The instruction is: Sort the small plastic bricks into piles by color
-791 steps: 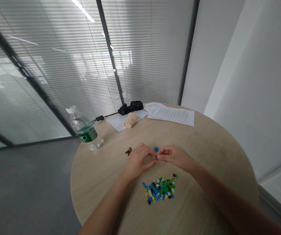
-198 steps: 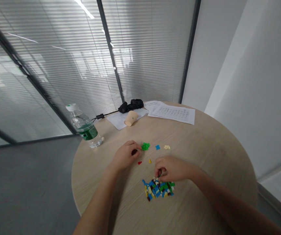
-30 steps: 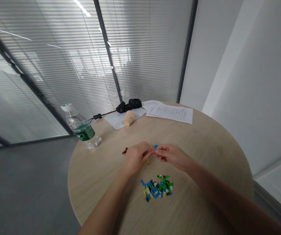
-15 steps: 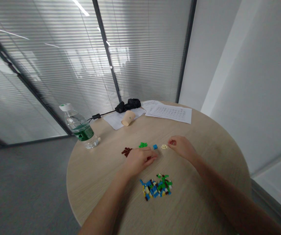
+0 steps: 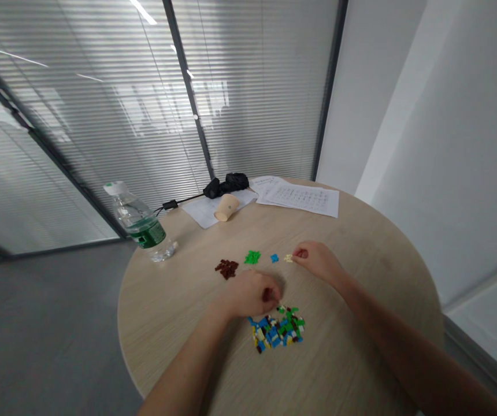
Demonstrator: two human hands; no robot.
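Observation:
My left hand (image 5: 252, 293) is closed, thumb and fingers pinched at the far edge of a mixed pile of small toy bricks (image 5: 277, 332) in blue, green, yellow, white and brown. Whatever lies between its fingertips is too small to make out. My right hand (image 5: 315, 260) is curled in a pinch at the right edge of a little group of cream bricks (image 5: 288, 258); I cannot make out what it grips. Left of those sit some blue bricks (image 5: 274, 258), then a green group (image 5: 252, 257) and a dark brown group (image 5: 226, 268).
A water bottle (image 5: 147, 228) stands at the table's left edge. At the back lie a paper cup (image 5: 226, 207) on its side, a black folded bundle (image 5: 231, 184) with a cord, and printed sheets (image 5: 304, 198). The round table (image 5: 166, 323) borders a wall and blinds.
My left hand has drawn back toward me, from beside the blue bricks to the mixed pile, uncovering the brown and green groups. My right hand has shifted slightly left over the cream bricks.

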